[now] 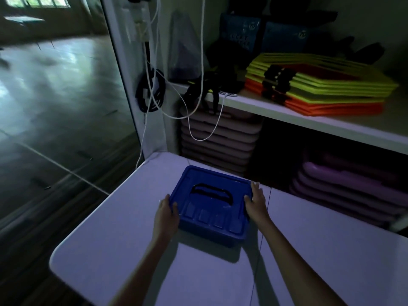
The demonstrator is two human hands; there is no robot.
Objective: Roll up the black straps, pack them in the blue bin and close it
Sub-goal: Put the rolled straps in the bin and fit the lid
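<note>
The blue bin (212,219) stands on the white table (132,250) with its blue lid on top; a black handle (212,193) lies flat in the lid's middle. My left hand (168,212) grips the bin's left edge, thumb over the lid's rim. On the right edge rests my right hand (257,200), fingers stretched along the lid's side. No black straps show on the table; whatever is inside the bin is hidden by the lid.
A white shelf (287,111) behind the table holds stacked yellow and orange frames (320,85) and dark gear (212,85). Pink and purple mats (220,138) fill the space below. White cables (198,120) hang at the left post. A thin cord (262,239) crosses the table.
</note>
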